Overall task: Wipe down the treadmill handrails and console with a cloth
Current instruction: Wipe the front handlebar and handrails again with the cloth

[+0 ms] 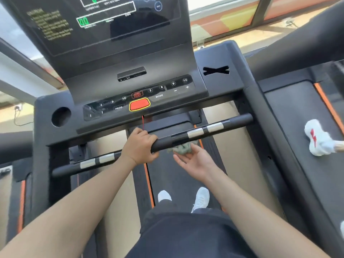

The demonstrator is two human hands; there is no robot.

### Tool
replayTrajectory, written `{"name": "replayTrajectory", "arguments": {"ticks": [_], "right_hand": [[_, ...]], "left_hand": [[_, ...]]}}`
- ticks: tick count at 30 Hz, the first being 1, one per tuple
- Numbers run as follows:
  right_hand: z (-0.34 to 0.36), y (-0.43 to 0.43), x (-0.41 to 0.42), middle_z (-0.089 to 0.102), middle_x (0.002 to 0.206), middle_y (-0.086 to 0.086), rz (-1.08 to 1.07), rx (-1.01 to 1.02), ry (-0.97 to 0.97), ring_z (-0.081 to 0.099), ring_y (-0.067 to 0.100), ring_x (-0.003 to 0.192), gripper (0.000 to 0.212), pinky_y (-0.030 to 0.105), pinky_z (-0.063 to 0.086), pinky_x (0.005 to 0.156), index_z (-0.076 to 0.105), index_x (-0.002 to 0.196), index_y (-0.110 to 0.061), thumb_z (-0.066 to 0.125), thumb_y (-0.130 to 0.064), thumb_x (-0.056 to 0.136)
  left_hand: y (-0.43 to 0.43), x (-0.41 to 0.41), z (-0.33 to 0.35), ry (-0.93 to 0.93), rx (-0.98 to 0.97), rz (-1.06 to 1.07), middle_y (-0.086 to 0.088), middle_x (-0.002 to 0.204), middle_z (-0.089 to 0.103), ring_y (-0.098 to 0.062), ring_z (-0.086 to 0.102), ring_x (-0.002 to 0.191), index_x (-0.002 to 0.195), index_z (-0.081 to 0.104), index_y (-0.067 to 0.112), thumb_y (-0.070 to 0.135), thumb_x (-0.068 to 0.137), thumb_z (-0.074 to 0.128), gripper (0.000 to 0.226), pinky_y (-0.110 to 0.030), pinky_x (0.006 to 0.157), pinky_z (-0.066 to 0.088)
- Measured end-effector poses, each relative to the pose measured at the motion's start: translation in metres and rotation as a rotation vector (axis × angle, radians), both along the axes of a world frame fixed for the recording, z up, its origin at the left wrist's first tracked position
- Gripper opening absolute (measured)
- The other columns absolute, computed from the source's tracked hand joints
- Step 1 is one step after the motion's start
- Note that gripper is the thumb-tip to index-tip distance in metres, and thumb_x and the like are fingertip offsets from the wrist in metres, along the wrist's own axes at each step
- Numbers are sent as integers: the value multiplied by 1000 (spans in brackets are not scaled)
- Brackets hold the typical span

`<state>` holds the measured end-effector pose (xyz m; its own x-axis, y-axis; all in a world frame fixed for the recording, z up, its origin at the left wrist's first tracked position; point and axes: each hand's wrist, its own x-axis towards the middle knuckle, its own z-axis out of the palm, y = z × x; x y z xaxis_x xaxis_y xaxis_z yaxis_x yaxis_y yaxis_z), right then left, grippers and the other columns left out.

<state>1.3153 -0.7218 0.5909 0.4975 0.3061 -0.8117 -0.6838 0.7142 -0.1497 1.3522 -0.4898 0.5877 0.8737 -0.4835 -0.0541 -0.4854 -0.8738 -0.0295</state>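
Nearest me, my white shoes (pixel 201 198) stand on the treadmill belt (pixel 176 179), and above them my left hand (pixel 138 146) is clenched over the black front handrail (pixel 223 124) near its middle. Just to its right, my right hand (pixel 195 161) lies palm up with fingers relaxed, cradling the crumpled grey-green cloth (pixel 181 147) up under that handrail. Beyond, the console (pixel 214 84) with its red button (pixel 139 105) sits untouched below the dark display (pixel 104 21).

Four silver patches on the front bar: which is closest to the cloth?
The inner patch of the right pair, just past the cloth against the bar; the other three lie farther off.
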Motion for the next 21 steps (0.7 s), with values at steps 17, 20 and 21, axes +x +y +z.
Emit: {"name": "replayTrajectory", "arguments": {"ticks": [17,20,21], "right_hand": [[53,11,33,60,95,3,517,-1348,-981,52,17,82,27,35,43,79,67,96,-7,53,-30,97],[39,34,45,63,120,-1,863,-1748,-1163,57,27,102,31,39,40,87,67,125,-26,51,-27,99],[30,41,42,63,124,-2,1032,-1817,-1176,55,30,109,32,41,37,90,65,128,-31,49,-28,100]], "left_hand": [[21,-64,11,125,-833,377,11,144,56,-2,48,135,140,59,21,30,76,76,67,-20,114,34],[51,-68,14,22,-671,485,10,137,62,-14,57,125,138,60,26,37,77,67,62,-35,105,45],[60,-67,14,65,-577,512,9,137,62,-17,57,124,140,58,28,40,79,66,63,-39,102,45]]}}
